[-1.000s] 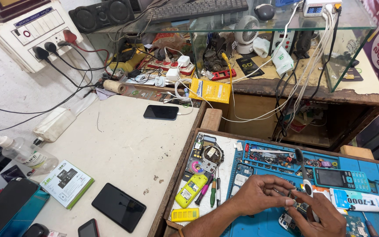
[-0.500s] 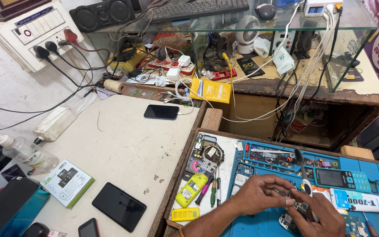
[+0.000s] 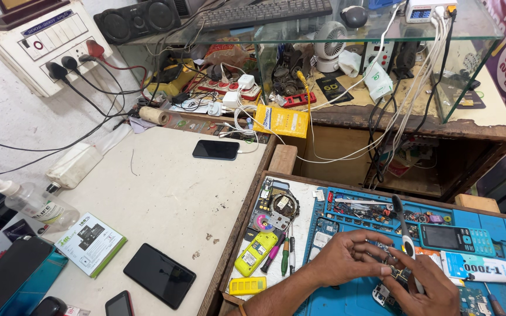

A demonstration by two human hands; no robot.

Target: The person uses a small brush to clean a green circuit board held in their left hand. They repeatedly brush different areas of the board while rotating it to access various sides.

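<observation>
Nearest, at the bottom edge: right hand (image 3: 426, 287) curled around a white-handled brush (image 3: 404, 237), bristle end pointing up and away. Just left of it, left hand (image 3: 346, 257) with fingers loosely bent, tips pinching a small circuit board (image 3: 395, 270) over the blue repair mat (image 3: 346, 298); board largely hidden by the fingers. Right of the hands, a white glue tube (image 3: 481, 268) lying flat and a teal keypad phone (image 3: 455, 238) just beyond it. Left of the mat, a yellow phone shell (image 3: 255, 253) beside some pens. Further left on the pale tabletop (image 3: 165, 193), a dark smartphone (image 3: 159, 275) face down and a green-and-white box (image 3: 91, 243). Mid-distance, another black phone (image 3: 216, 150) plugged into a white cable. Far back, a yellow packet (image 3: 281, 120), a glass shelf (image 3: 469, 29) carrying a keyboard (image 3: 265, 11), and a wall switchboard (image 3: 42, 44) at far left.
</observation>
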